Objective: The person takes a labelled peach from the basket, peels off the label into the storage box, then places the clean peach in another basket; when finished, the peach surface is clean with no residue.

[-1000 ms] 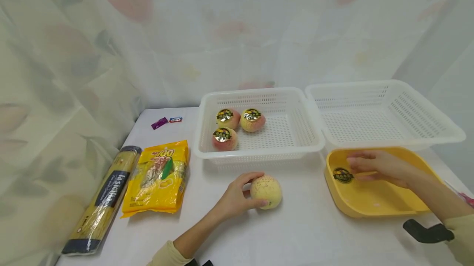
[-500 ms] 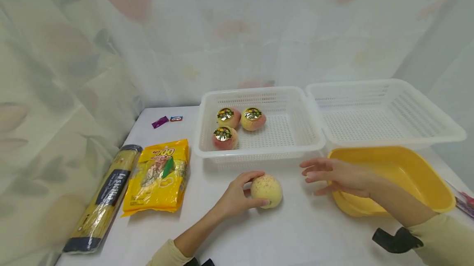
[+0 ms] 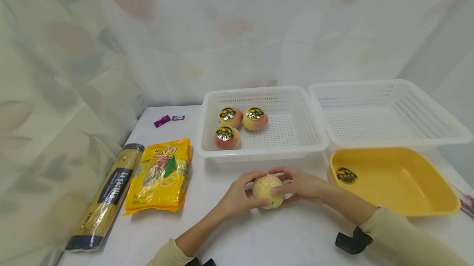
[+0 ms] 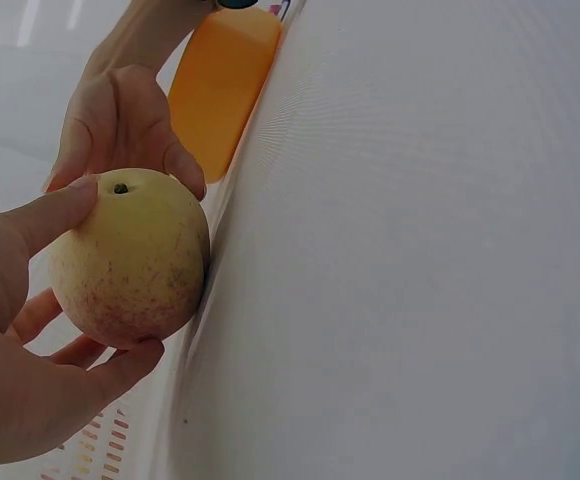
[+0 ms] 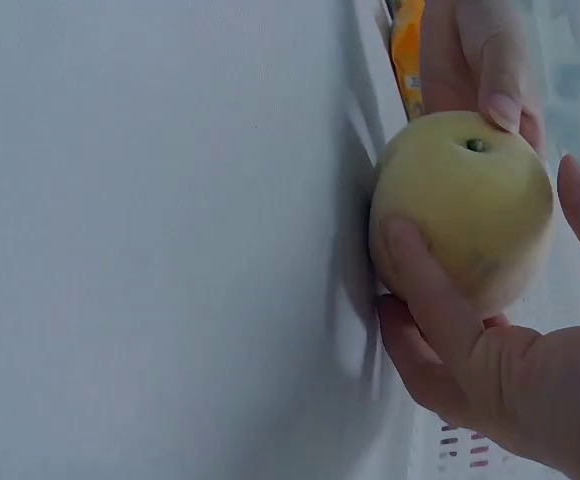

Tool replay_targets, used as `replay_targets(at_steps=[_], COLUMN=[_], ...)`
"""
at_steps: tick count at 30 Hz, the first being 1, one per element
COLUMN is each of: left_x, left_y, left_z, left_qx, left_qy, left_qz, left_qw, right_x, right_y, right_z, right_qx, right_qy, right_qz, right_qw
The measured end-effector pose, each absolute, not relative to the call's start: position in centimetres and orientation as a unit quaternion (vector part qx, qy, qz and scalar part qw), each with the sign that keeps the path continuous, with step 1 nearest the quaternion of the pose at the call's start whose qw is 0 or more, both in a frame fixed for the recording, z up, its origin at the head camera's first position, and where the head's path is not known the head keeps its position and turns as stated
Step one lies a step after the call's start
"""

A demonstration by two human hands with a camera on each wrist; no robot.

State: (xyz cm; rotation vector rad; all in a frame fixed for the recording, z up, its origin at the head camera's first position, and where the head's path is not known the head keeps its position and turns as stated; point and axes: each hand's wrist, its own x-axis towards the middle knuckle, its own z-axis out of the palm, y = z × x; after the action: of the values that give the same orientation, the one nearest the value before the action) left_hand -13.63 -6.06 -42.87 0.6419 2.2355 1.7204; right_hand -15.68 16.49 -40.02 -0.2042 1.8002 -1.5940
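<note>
A pale yellow peach (image 3: 267, 187) with reddish speckles is on the white table in front of the left basket. My left hand (image 3: 237, 198) grips it from the left, the thumb near the stem end in the left wrist view. From the other side my right hand (image 3: 305, 185) holds the same peach, with fingers (image 5: 440, 310) against its surface in the right wrist view. No label shows on this peach. Three peaches (image 3: 255, 122) with black-and-gold stickers sit in the white perforated basket (image 3: 266, 150).
Right of the hands is a yellow basin (image 3: 403, 187) with a round black-and-gold sticker (image 3: 346, 175) on its inner left side. Behind it stands a second white basket (image 3: 370, 120). At left lie a yellow candy bag (image 3: 159, 179), a spaghetti pack (image 3: 107, 196) and small wrapped sweets (image 3: 162, 121).
My right hand has moved left from inside the yellow basin to the peach and now holds it. The basin's sticker is uncovered. My left hand keeps its grip in the same place.
</note>
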Motion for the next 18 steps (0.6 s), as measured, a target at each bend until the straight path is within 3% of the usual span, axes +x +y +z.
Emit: replay_targets(at_steps=[10, 14, 18], left_x=[-14.0, -14.5, -14.9], left_y=[-6.7, -8.1, -10.2], left_z=[-42.2, -40.2, -37.5], left_qx=[0.249, 0.27, 0.273], left_qy=[0.794, 0.801, 0.75], left_qz=[0.539, 0.513, 0.583], left_qw=[0.133, 0.151, 0.149], right_x=[-15.7, -15.7, -15.7], right_y=[15.9, 15.8, 15.6], right_z=[-40.3, -40.2, -40.1], right_qx=[-0.062, -0.054, -0.047], right_qy=[0.697, 0.697, 0.699], right_qz=[-0.626, -0.626, -0.624], right_qw=[0.345, 0.345, 0.347])
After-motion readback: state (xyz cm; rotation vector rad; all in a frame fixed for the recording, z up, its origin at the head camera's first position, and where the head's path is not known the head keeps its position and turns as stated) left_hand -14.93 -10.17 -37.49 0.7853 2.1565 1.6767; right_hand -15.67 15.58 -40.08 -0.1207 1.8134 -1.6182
